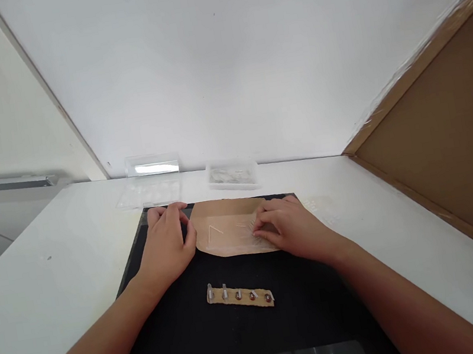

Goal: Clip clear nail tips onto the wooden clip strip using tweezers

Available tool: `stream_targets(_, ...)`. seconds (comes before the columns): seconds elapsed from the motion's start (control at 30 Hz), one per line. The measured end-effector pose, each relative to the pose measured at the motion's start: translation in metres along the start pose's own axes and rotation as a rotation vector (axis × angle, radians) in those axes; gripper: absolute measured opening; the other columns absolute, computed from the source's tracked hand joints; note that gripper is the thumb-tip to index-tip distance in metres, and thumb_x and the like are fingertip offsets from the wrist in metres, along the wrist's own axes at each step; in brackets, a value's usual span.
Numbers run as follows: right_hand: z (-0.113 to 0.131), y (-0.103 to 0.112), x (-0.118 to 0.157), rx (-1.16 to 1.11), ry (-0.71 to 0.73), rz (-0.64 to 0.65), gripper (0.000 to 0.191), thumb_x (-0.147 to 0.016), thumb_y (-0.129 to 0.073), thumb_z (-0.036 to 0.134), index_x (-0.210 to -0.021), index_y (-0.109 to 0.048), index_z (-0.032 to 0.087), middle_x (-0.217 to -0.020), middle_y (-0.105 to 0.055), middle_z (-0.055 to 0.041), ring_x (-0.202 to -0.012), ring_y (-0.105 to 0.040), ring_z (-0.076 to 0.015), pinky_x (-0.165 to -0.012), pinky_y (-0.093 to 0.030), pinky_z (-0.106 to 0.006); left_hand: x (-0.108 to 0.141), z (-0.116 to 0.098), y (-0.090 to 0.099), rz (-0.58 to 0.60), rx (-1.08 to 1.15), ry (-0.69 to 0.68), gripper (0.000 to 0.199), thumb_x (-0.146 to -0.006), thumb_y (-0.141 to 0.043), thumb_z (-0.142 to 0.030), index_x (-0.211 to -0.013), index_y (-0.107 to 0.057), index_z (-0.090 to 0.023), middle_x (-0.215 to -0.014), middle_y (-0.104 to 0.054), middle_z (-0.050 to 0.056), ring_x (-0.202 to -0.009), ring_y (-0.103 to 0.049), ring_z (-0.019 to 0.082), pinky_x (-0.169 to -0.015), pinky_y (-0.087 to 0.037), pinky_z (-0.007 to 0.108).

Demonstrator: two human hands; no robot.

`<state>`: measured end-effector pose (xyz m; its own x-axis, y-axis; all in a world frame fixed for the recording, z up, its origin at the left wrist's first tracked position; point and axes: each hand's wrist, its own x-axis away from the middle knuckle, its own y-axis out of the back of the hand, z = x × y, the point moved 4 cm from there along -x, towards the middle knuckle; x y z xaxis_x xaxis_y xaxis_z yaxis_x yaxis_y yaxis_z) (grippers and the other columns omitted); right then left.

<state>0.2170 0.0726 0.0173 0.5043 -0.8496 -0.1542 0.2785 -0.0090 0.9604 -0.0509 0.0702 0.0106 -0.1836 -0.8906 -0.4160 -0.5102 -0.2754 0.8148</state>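
A brown cardboard sheet (pixel 228 208) with curved edges lies on the black mat (pixel 174 324). Several thin, clear sticks (pixel 214 231) rest on its left part, and a denser pile of similar pieces (pixel 248 226) is on its right. My right hand (pixel 291 225) is over that pile, thumb and fingertips pinched together; whatever they hold is too small to make out. At the sheet's left edge, my left hand (pixel 168 238) rests with bent fingers, thumb apart from the index finger. Closer to me lies a cardboard strip (pixel 245 296) bearing several small clear tubes and brown round pieces.
Behind the mat stand an open clear plastic case (pixel 149 189) and a translucent box (pixel 233 176) of small pieces. Small white bits (pixel 320 211) lie right of the mat on the white table (pixel 62 240). A brown-edged panel (pixel 446 138) borders the right side.
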Motion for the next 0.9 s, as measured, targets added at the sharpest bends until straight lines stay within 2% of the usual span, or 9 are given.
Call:
stream_targets(0.23,-0.0004,0.0046,0.0018,-0.007,0.036,0.035,0.004,-0.090,-0.077,0.031,-0.093,-0.078,0.028,-0.102,-0.075,-0.0020,-0.098,-0.070,-0.0234,-0.085,-0.040,-0.040,-0.0005,-0.0007,-0.0001,0.011,-0.011,-0.003,0.030,-0.097,-0.055,-0.027,-0.125,-0.055,-0.016,-0.101,-0.070,0.010,-0.114,-0.050,0.036,-0.098,-0.049,0.053)
stream_targets(0.3,-0.0002,0.0047,0.0019,0.016,0.034,0.055,0.000,-0.089,-0.078,0.029,-0.089,-0.078,0.028,-0.099,-0.075,-0.0013,-0.096,-0.070,-0.0238,-0.083,-0.039,-0.039,-0.0004,-0.0011,-0.0001,0.013,-0.018,-0.006,0.033,-0.097,-0.055,-0.027,-0.127,-0.054,-0.015,-0.100,-0.070,0.009,-0.113,-0.050,0.036,-0.099,-0.049,0.054)
stream_targets(0.5,0.0000,0.0019,0.0015,0.017,0.040,0.085,0.010,-0.089,-0.077,0.021,-0.082,-0.077,0.028,-0.093,-0.076,0.0015,-0.093,-0.069,-0.0212,-0.079,-0.035,-0.038,-0.0003,-0.0003,-0.0014,0.020,-0.021,0.001,0.031,-0.096,-0.055,-0.028,-0.126,-0.054,-0.016,-0.099,-0.070,0.009,-0.114,-0.050,0.036,-0.099,-0.049,0.053)
stream_targets(0.77,0.0010,0.0025,0.0027,0.047,0.060,0.051,0.013,-0.093,-0.070,0.018,-0.082,-0.074,0.025,-0.091,-0.075,-0.0009,-0.091,-0.069,-0.0221,-0.077,-0.036,-0.037,0.0003,-0.0018,-0.0004,0.003,-0.026,-0.013,0.030,-0.097,-0.056,-0.028,-0.125,-0.055,-0.017,-0.100,-0.070,0.009,-0.114,-0.051,0.037,-0.097,-0.050,0.054)
stream_targets(0.9,0.0005,0.0072,0.0034,0.004,0.028,0.018,0.012,-0.097,-0.063,0.019,-0.088,-0.069,0.024,-0.095,-0.074,-0.0019,-0.089,-0.068,-0.0219,-0.082,-0.040,-0.039,-0.0002,-0.0021,0.0001,-0.009,-0.019,-0.023,0.030,-0.096,-0.057,-0.027,-0.125,-0.055,-0.018,-0.099,-0.070,0.009,-0.113,-0.051,0.036,-0.097,-0.050,0.054)
